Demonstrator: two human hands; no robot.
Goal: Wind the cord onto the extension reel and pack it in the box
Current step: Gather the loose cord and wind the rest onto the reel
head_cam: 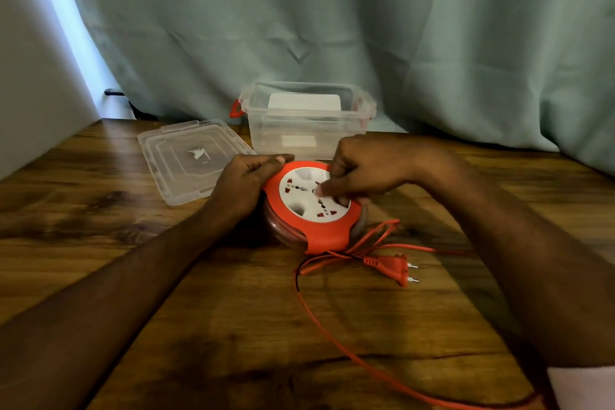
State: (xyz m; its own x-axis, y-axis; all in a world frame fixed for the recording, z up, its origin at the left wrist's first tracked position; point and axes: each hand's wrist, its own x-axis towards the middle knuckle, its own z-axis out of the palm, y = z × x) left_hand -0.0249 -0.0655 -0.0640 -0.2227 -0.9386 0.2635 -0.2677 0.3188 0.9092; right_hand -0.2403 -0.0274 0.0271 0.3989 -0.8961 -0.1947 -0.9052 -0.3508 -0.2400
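Two hands work the reel (312,206), which lies flat on the table (100,243) just in front of the open box (306,120). The left hand (249,180) curls round the reel's orange rim and steadies it; the right hand (359,170) has its fingers bent down onto the white socket face, apparently hooked in a recess to turn it, though the exact hold is hidden. Much cord (332,326) is not yet wound: it loops beside the plug (392,268) and trails off toward the near edge. Cord like this is likely light, limp and prone to tangle, so it wants guiding near the slot. Rigid plastic makes the reel easy to lift by its rim. Left of the box lies the lid (189,160).
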